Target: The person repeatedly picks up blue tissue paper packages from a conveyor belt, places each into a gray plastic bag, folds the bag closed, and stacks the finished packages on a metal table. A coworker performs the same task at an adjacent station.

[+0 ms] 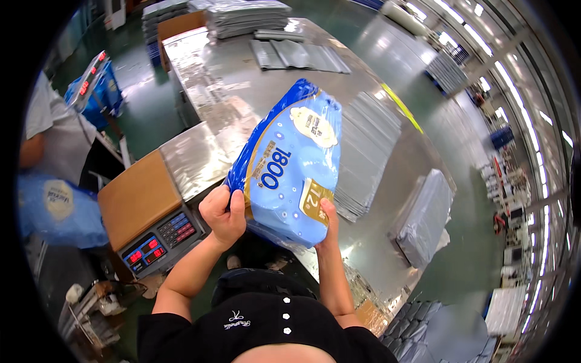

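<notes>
A large plastic pack [290,163], light blue with a dark blue edge and gold trim, is held up in front of me over the metal table. My left hand [224,212] is closed on its lower left corner, thumb up against the film. On the opposite side my right hand [328,227] grips the lower right edge, its thumb on the gold label and its other fingers hidden behind the pack. The pack is tilted, its top leaning to the right. What is inside cannot be seen through the printed film.
A scale [160,239] with lit red digits and a cardboard-covered top stands at left. The metal table [417,163] carries flat grey bags [369,139], a grey wrapped bundle [423,218] and a bag stack [248,18]. At far left are a person [57,121] and another blue pack [60,209].
</notes>
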The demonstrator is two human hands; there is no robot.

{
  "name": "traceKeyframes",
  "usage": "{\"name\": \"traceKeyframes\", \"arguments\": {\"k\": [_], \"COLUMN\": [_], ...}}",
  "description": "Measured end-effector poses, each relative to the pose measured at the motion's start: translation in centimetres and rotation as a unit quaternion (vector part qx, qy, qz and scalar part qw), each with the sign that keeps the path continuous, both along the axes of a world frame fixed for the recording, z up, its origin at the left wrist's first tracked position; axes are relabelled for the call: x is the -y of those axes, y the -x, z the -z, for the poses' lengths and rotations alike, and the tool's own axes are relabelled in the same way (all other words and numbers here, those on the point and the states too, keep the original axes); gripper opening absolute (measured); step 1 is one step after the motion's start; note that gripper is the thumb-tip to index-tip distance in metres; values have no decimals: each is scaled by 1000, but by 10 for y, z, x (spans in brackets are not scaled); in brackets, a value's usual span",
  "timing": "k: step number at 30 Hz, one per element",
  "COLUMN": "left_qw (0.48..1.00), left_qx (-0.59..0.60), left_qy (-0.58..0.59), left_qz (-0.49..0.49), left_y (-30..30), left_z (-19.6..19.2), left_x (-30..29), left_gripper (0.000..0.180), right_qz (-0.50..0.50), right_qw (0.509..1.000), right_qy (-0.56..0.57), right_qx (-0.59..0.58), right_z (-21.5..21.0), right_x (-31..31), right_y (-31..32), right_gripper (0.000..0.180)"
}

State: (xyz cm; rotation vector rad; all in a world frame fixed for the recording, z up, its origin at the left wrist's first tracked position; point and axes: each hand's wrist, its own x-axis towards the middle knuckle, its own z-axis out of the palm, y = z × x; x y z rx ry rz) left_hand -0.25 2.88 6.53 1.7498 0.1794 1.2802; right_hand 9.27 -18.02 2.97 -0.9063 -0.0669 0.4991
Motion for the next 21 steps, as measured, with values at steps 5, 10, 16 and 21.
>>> {"name": "traceKeyframes", "arguments": {"k": [5,10,16,21], "left_qw": [970,787,698,672], "left_qx": [-115,-429,-495,-413], "left_qy": [171,271,394,506], "left_qz": [131,350,336,347], "left_y": [-46,-102,-119,-143], "left_z": [47,200,204,214], "left_x": [79,124,171,195], "left_gripper": [32,17,43,25], "right_qz": [118,132,248,205], "right_qw": [970,774,865,841], "right_qy": [150,605,434,491], "right_qx": [151,131,50,96], "right_z": [-12,96,208,191], "right_x": [87,198,234,201], "right_y": [-57,-86,-3,9], "right_gripper": [66,51,34,26]}}
